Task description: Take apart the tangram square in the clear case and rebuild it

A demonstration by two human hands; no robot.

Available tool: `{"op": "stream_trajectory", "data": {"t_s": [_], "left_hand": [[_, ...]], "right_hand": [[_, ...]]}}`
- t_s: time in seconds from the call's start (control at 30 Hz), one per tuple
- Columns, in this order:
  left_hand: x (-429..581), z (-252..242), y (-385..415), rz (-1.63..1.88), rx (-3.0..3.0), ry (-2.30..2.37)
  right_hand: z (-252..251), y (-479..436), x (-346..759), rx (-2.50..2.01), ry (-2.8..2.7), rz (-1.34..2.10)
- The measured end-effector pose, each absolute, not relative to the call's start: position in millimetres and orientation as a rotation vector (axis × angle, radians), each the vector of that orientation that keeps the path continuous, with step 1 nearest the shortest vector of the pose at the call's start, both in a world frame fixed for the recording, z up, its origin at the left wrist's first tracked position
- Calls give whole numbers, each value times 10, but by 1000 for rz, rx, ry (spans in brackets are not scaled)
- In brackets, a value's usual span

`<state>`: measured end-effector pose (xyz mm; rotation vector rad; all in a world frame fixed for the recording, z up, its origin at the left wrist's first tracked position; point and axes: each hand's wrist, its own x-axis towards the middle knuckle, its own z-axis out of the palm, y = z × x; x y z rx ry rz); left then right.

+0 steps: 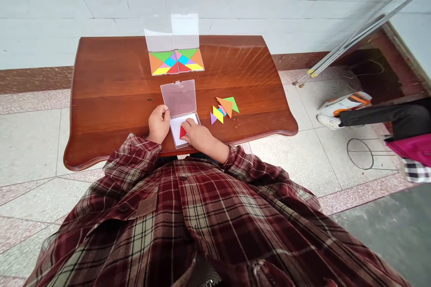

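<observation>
An opened clear plastic case [178, 98] lies near the table's front edge, its lid tipped back and its white base [175, 128] towards me. Over that base my right hand [195, 134] is closed on a red triangular tangram piece [182, 132], which is partly hidden by the fingers. My left hand [159, 122] is curled at the left side of the case, fingertips pinched at the lid's lower edge. To the right lie loose tangram pieces in a small overlapping pile: an orange triangle [226, 106], a green triangle [233, 103], a yellow parallelogram [218, 115] and a purple triangle [213, 118], among others.
Two open cases with filled tangram squares [163, 63] [190, 60] stand side by side at the back of the wooden table [111, 89]. A tiled wall is behind. At the right are metal crutches [336, 49], a plastic bag [346, 101] and another person's leg [370, 116].
</observation>
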<state>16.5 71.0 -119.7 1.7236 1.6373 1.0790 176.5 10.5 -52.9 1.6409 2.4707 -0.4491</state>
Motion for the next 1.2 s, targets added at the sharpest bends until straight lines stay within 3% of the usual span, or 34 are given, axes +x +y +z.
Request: {"op": "stream_trajectory", "data": {"t_s": [1.2], "left_hand": [[157, -1209, 721, 1062, 1738, 1605]], "right_hand": [[-635, 413, 2088, 2056, 2281, -424]]}}
